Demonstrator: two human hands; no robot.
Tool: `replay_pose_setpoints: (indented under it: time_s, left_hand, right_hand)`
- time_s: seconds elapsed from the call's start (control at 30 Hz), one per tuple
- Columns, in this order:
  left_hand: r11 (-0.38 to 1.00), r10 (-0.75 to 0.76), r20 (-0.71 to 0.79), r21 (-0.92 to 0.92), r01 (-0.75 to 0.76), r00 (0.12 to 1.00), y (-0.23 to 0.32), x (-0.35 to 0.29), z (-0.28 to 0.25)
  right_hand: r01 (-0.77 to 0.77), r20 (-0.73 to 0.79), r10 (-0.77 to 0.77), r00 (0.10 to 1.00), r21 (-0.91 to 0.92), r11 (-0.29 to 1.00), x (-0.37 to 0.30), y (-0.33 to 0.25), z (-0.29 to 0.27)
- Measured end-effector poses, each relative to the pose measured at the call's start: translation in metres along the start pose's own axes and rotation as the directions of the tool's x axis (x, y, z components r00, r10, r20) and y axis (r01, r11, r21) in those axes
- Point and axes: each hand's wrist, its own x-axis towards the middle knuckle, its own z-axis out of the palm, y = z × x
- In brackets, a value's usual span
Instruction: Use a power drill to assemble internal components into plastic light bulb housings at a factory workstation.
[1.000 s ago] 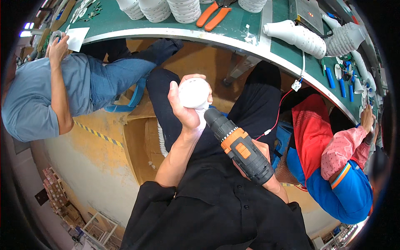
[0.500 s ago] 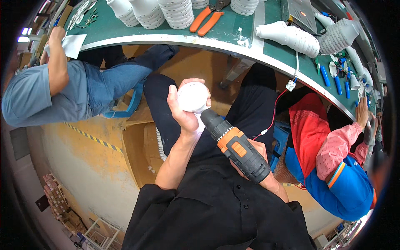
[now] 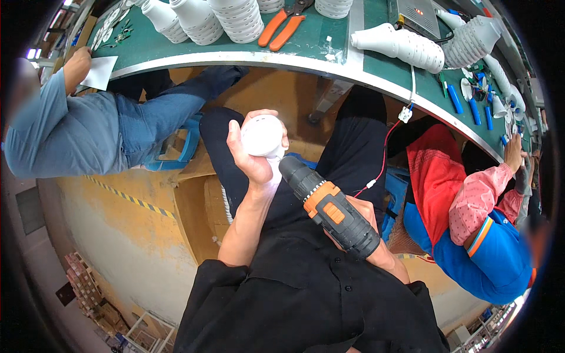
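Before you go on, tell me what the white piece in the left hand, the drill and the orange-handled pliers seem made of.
White piece: probably smooth plastic, judging by its even colour and rounded edge; coated metal is possible.
Drill: likely matt hard plastic casing, with moulded-looking black and orange sections.
Pliers: smooth plastic or rubber handle sleeves, apparently, thick and evenly orange; dark head probably metal.

One drill point(image 3: 329, 209) and one pliers point(image 3: 288, 33) are visible.
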Motion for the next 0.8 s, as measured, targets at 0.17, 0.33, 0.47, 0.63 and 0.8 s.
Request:
replay_pose_setpoints:
  time_s: [0.17, 0.33, 0.47, 0.63, 0.8]
  left_hand:
    - [1.000, -0.008, -0.011, -0.016, 0.008, 1.000, -0.001, 0.001, -0.002]
    - [0.999, -0.006, -0.003, -0.038, 0.006, 1.000, -0.002, 0.002, -0.004]
    - [1.000, 0.005, 0.002, -0.020, -0.005, 1.000, -0.004, 0.003, -0.010]
    - [0.999, 0.005, 0.005, -0.034, -0.004, 1.000, -0.002, 0.004, -0.008]
    - [0.999, 0.001, 0.001, -0.045, -0.001, 1.000, -0.004, 0.007, -0.014]
  right_hand:
    - [-0.007, 0.006, 0.007, 1.000, 0.001, 1.000, -0.002, 0.001, 0.001]
    - [-0.016, 0.003, 0.016, 1.000, 0.013, 1.000, -0.003, -0.001, 0.000]
    - [-0.034, -0.008, 0.034, 0.999, 0.022, 0.999, -0.003, -0.001, 0.002]
    - [-0.023, 0.003, 0.023, 1.000, 0.021, 1.000, -0.006, -0.001, 0.001]
    - [-0.029, -0.018, 0.029, 0.999, 0.032, 0.999, -0.006, 0.002, 0.004]
